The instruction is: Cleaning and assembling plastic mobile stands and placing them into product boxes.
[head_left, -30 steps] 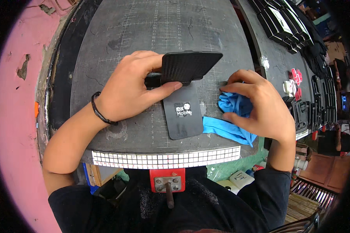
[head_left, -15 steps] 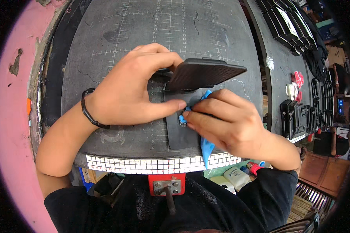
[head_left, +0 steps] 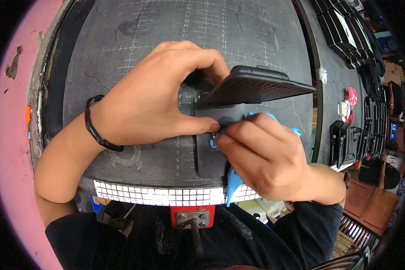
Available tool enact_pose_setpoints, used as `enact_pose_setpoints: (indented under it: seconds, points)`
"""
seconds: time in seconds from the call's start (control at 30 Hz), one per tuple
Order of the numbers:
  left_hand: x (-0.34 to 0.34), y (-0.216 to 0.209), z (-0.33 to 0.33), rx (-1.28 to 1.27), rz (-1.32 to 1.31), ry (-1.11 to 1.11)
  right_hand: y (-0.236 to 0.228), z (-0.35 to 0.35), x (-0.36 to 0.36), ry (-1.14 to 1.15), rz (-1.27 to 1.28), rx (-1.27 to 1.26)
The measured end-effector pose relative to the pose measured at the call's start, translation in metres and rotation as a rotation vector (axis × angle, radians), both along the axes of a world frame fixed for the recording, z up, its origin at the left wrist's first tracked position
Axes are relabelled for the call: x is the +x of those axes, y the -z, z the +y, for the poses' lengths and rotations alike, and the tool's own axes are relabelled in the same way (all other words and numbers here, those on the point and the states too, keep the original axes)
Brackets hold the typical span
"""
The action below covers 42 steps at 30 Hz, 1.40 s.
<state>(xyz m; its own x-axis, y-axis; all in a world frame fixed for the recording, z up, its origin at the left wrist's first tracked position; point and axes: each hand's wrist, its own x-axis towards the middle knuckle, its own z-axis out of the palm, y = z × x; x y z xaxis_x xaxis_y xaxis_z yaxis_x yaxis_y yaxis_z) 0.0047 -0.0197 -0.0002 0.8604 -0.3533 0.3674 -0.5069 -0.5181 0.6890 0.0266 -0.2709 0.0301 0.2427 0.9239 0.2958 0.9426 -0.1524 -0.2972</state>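
A black folding case rests on the worktable, its textured upper panel (head_left: 265, 89) tilted upright and its smooth lower panel (head_left: 207, 164) lying flat. My left hand (head_left: 162, 96) has its fingers curled behind the upright panel's left edge, while the thumb presses on the lower panel. Closed round a bunched blue cloth (head_left: 233, 183), my right hand (head_left: 274, 157) pinches it against the lower panel beside the left thumb tip. Ends of cloth stick out above and below the right fist. The fingers cover the spot being touched.
A white gridded ruler strip (head_left: 144, 193) runs along the near edge of the dark marked worktable (head_left: 121, 63). Below it sits a red metal block (head_left: 184, 210) with bolts. Black stacked cases (head_left: 344, 144) and a pink item (head_left: 351, 96) lie on the right-hand bench.
The view has shifted slightly. My right hand has turned, and the cloth now bunches out above its knuckles, with its lower end farther left. The left hand keeps its hold.
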Motion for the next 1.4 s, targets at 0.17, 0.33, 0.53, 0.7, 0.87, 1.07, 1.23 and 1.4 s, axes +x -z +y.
enact_pose_setpoints:
  seconds: [0.17, 0.33, 0.53, 0.7, 0.87, 1.07, 1.23, 1.4]
  points:
    - [-0.001, 0.004, 0.001, 0.014, -0.049, -0.025, 0.001, 0.003, 0.002, 0.020, 0.013, -0.004]
    - [0.000, 0.002, 0.001, 0.004, -0.005, -0.012, 0.004, 0.002, 0.003, -0.013, -0.001, -0.004]
    - [-0.001, 0.004, 0.002, -0.007, -0.022, -0.003, 0.001, 0.000, 0.002, -0.028, -0.017, -0.010]
    - [0.000, 0.002, 0.003, -0.045, -0.009, 0.034, -0.005, -0.002, 0.005, 0.061, 0.092, 0.004]
    - [0.000, 0.008, 0.001, -0.027, -0.049, -0.005, -0.004, 0.000, 0.003, 0.038, -0.037, -0.066]
    - [-0.001, 0.007, 0.001, 0.009, -0.060, -0.023, -0.004, 0.003, 0.006, -0.024, -0.072, -0.077]
    - [0.001, 0.009, 0.002, -0.031, -0.076, 0.011, -0.006, 0.001, 0.003, -0.027, -0.059, -0.074]
    - [-0.001, 0.008, 0.002, -0.088, -0.033, 0.043, -0.004, 0.004, 0.004, -0.060, -0.108, -0.036]
